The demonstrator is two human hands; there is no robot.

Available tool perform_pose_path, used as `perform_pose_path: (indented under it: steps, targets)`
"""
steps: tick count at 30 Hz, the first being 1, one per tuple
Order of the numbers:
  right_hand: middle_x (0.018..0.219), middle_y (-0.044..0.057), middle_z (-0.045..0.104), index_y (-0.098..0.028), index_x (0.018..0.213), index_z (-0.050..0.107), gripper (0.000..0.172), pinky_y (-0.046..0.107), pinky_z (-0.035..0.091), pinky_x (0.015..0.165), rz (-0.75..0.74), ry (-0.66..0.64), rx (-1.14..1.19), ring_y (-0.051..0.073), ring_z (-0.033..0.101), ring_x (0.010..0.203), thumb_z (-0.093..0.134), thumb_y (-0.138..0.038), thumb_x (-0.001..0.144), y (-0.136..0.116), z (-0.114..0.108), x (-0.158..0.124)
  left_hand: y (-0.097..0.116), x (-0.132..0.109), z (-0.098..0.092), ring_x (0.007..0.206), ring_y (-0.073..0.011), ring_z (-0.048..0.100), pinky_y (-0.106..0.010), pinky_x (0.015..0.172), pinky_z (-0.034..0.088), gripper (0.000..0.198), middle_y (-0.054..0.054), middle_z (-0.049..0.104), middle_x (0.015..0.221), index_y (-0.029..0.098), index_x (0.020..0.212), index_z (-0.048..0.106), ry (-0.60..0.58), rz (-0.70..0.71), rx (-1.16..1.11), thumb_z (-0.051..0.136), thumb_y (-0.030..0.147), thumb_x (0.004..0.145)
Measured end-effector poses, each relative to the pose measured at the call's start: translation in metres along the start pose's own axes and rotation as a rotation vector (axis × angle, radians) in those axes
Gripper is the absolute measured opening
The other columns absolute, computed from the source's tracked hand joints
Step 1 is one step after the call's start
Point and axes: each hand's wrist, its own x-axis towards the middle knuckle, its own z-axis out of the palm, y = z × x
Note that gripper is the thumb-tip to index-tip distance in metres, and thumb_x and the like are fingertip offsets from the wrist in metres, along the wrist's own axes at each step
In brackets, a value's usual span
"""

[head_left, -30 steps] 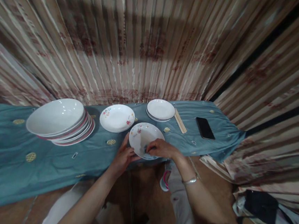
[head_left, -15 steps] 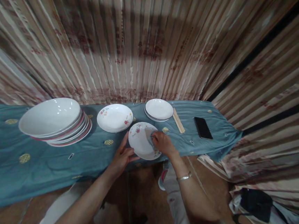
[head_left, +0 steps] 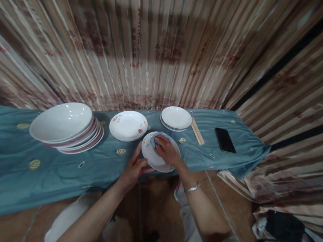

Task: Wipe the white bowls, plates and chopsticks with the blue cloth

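A white plate with a floral print (head_left: pixel 156 159) is held tilted above the near edge of a teal cloth-covered table (head_left: pixel 47 167). My left hand (head_left: pixel 135 167) grips its left rim, thumb on top. Inside the plate, my right hand (head_left: pixel 166 149) presses a small bluish cloth (head_left: pixel 155 138) against the far part of the dish, fingers closed on it. A metal bracelet is on my right wrist.
On the table: a stack of large white bowls with red rims (head_left: pixel 66 127) at left, a floral plate (head_left: pixel 128 125), a small stack of white plates (head_left: pixel 176 118), chopsticks (head_left: pixel 198 131), a black phone (head_left: pixel 224 139). Striped curtains hang behind. A black bag (head_left: pixel 282 225) lies at lower right.
My right hand with the cloth has moved from the plate's near edge across to its far side. The left hand keeps its hold on the rim.
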Motion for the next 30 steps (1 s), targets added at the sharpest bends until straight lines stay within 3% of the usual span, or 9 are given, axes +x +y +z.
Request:
perform_pose_path:
  steps: [9, 14, 20, 26, 30]
  targets:
    - [0.126, 0.01, 0.062, -0.02, 0.112, 0.067, 0.03, 0.043, 0.039, 0.106, -0.158, -0.089, 0.243, 0.022, 0.054, 0.122, 0.049, -0.016, 0.088, -0.024, -0.005, -0.005, -0.002, 0.003, -0.003, 0.075, -0.0171, 0.068, -0.04, 0.075, 0.058, 0.092, 0.0, 0.07, 0.09, 0.032, 0.15, 0.019, 0.021, 0.003, 0.003, 0.066, 0.018, 0.072]
    - [0.116, 0.007, 0.066, -0.021, 0.101, 0.07, 0.021, 0.035, 0.043, 0.101, -0.109, -0.193, 0.413, 0.019, 0.059, 0.114, 0.059, -0.017, 0.083, -0.035, -0.013, -0.015, -0.002, 0.005, -0.004, 0.081, -0.0198, 0.07, -0.037, 0.072, 0.058, 0.089, -0.005, 0.068, 0.113, 0.034, 0.148, 0.024, 0.019, -0.008, -0.025, 0.066, 0.018, 0.072]
    - [0.104, 0.003, 0.069, -0.021, 0.09, 0.073, 0.014, 0.031, 0.046, 0.095, -0.057, -0.359, 0.567, 0.017, 0.064, 0.101, 0.064, -0.017, 0.079, -0.027, -0.024, -0.023, 0.0, 0.006, -0.006, 0.076, -0.0199, 0.07, -0.036, 0.069, 0.058, 0.092, -0.005, 0.072, 0.103, 0.031, 0.15, 0.021, 0.005, -0.024, -0.018, 0.067, 0.017, 0.071]
    - [0.097, 0.004, 0.071, -0.018, 0.084, 0.074, 0.012, 0.028, 0.047, 0.089, -0.033, -0.512, 0.507, 0.016, 0.065, 0.093, 0.064, -0.016, 0.077, -0.017, -0.046, -0.033, 0.002, 0.007, -0.007, 0.076, -0.0202, 0.069, -0.037, 0.069, 0.058, 0.091, -0.006, 0.07, 0.11, 0.031, 0.149, 0.023, 0.002, -0.023, -0.002, 0.067, 0.018, 0.07]
    - [0.095, 0.002, 0.072, -0.019, 0.081, 0.073, 0.016, 0.027, 0.047, 0.086, 0.014, -0.528, 0.335, 0.016, 0.066, 0.091, 0.061, -0.011, 0.075, -0.009, -0.059, -0.039, 0.004, 0.007, -0.006, 0.074, -0.0185, 0.068, -0.035, 0.065, 0.059, 0.089, -0.006, 0.068, 0.113, 0.032, 0.148, 0.028, 0.028, -0.028, 0.021, 0.066, 0.015, 0.069]
